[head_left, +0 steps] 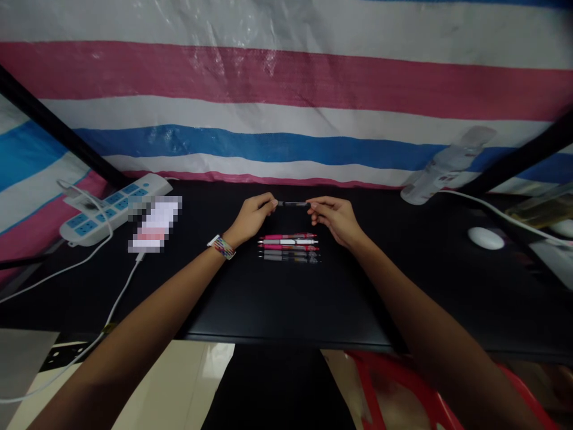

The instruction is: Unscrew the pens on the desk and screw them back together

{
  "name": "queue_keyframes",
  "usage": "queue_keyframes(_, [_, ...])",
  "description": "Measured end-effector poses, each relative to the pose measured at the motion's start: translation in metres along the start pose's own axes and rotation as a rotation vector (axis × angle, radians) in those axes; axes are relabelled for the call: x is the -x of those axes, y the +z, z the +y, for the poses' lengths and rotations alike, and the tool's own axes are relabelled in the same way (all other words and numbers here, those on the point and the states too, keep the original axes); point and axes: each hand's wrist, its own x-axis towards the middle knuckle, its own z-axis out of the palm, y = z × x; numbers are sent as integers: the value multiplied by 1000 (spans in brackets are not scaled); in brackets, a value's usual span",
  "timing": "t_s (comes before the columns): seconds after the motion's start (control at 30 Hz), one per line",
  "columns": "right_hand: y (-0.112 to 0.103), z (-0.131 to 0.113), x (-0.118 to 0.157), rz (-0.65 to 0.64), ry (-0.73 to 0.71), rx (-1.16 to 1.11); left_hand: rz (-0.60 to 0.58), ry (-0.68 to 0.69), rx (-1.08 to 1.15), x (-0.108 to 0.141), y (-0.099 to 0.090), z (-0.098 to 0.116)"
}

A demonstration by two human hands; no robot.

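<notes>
A dark, partly clear pen (293,204) lies crosswise between my two hands, over the back of the black table. My left hand (256,216) pinches its left end between thumb and fingers. At the other end, my right hand (333,218) grips the pen with thumb and forefinger. Just nearer to me is a row of several pens side by side: pink-and-red ones, a white pen (290,242) among them, and clear grey pens (289,257) at the front. Neither hand touches that row.
To the left, a white power strip (116,209) with blue sockets stands beside a phone (156,222) on a charging cable. On the right are a clear bottle (447,167), a white mouse (486,237) and a white cable. A striped plastic sheet (286,83) hangs behind the table (286,304).
</notes>
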Motion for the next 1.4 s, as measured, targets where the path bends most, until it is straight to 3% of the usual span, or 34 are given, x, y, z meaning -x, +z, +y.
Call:
queue_keyframes(0.37, [-2,0,-2,63,75,-82,-58,-34,-31,-7,-2,1])
queue_keyframes(0.57, [-1,-2,-1,45,103,-86,11,201,-182,-3,-6,11])
queue_keyframes(0.73, [1,-1,2,32,100,-80,-37,266,-252,2,-7,12])
queue_keyframes(1.03, [3,-2,6,7,41,-90,0,38,-70,6,-3,6])
queue_keyframes(1.13, [2,-2,6,11,41,-86,37,27,57,7,-3,2])
queue_keyframes(1.4, [-2,1,2,20,26,-104,36,-8,150,6,-1,-3])
